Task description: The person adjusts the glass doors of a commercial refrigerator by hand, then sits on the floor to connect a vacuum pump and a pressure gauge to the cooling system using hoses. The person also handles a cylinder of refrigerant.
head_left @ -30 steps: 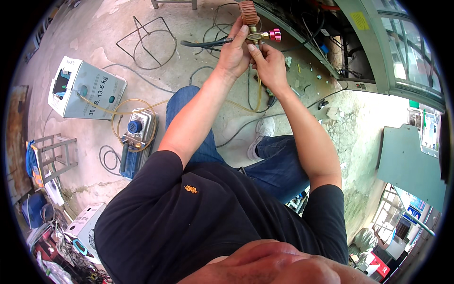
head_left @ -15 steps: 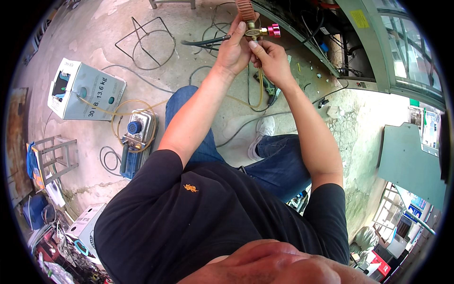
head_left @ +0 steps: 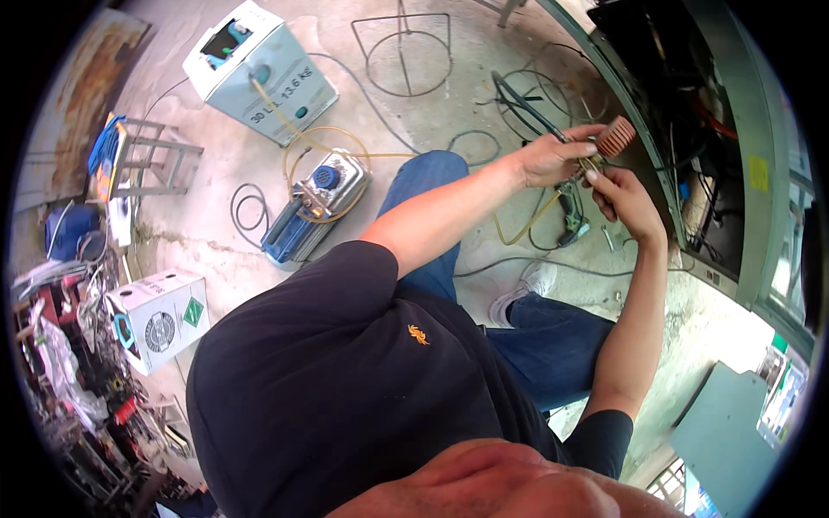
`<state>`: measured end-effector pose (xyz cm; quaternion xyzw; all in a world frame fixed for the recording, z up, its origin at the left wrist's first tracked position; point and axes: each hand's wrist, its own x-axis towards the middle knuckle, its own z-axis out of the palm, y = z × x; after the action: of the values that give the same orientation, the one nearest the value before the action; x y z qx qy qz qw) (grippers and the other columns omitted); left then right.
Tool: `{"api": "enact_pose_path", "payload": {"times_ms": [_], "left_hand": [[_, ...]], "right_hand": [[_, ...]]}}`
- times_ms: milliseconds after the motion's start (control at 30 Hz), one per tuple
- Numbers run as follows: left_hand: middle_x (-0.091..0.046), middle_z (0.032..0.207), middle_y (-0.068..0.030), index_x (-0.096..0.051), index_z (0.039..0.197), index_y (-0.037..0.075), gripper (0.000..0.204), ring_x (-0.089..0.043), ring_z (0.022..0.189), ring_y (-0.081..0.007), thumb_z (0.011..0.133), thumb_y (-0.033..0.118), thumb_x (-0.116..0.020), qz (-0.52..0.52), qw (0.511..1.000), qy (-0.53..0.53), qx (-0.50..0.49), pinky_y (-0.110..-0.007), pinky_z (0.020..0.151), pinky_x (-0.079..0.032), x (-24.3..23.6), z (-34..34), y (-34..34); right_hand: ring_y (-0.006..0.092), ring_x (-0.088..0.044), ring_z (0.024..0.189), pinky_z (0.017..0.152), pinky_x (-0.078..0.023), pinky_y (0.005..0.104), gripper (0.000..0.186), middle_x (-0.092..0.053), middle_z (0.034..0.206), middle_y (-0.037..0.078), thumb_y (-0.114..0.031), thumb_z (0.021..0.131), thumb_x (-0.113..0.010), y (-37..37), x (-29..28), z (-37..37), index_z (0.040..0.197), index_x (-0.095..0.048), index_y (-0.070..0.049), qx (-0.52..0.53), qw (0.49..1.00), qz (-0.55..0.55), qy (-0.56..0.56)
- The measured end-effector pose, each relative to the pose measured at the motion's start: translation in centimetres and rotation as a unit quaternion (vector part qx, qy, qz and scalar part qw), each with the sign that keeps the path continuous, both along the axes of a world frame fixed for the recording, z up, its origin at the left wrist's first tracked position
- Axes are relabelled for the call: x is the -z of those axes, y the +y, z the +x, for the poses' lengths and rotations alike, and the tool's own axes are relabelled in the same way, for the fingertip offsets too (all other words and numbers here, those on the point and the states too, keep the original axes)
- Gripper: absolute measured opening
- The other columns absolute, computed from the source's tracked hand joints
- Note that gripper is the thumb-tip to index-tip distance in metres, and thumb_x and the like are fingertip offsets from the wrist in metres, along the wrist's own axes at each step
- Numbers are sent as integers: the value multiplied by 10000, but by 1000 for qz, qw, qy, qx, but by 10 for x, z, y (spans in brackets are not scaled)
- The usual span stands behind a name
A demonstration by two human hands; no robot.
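Observation:
My left hand point(head_left: 553, 161) is closed around a gauge valve point(head_left: 594, 162), a brass body whose gauge has a ribbed reddish-brown cover point(head_left: 616, 136). Pressed together at the brass fitting on its underside are the thumb and fingers of my right hand point(head_left: 630, 203); the fitting is small and partly covered. A yellow hose point(head_left: 544, 210) hangs below the hands, and a thick black hose point(head_left: 528, 105) reaches the valve beside my left fingers. Beneath lies a green-and-black tool point(head_left: 571, 223) on the floor.
An open metal cabinet point(head_left: 734, 250) stands close at the right. On the left are a blue-and-silver pump point(head_left: 306, 226) looped by yellow hose, a white carton point(head_left: 285, 108) and a small stool point(head_left: 177, 164). A wire stand point(head_left: 408, 90) and cables lie ahead. Clutter piles up at far left.
The view has swung left, so the hands and cabinet sit further right in it. The gauge valve has turned in my hands; its pink knob no longer shows. Both hands keep their hold.

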<state>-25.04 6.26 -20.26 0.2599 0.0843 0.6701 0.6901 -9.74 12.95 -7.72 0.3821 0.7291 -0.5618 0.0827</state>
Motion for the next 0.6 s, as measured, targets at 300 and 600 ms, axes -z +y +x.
{"api": "enact_pose_path", "payload": {"times_ms": [300,600], "left_hand": [[-623,1289,-150,-456,1433,-10,637,-597,1181,-217,966,384,-636,-112,880,442,132,-365,1007,-464,5,-107,-102],[-731,1023,-164,-712,1109,53,414,-697,978,-337,902,406,-646,-304,224,750,-544,-412,869,-533,-12,-514,-252]], "right_hand": [[11,-318,490,448,-212,215,284,-402,602,-90,-287,988,-606,-17,6,-15,798,-541,-85,-44,995,-88,-6],[17,-375,509,460,-275,205,231,-440,614,-65,-263,955,-646,-12,5,50,917,-588,-43,-48,998,26,10]]}}
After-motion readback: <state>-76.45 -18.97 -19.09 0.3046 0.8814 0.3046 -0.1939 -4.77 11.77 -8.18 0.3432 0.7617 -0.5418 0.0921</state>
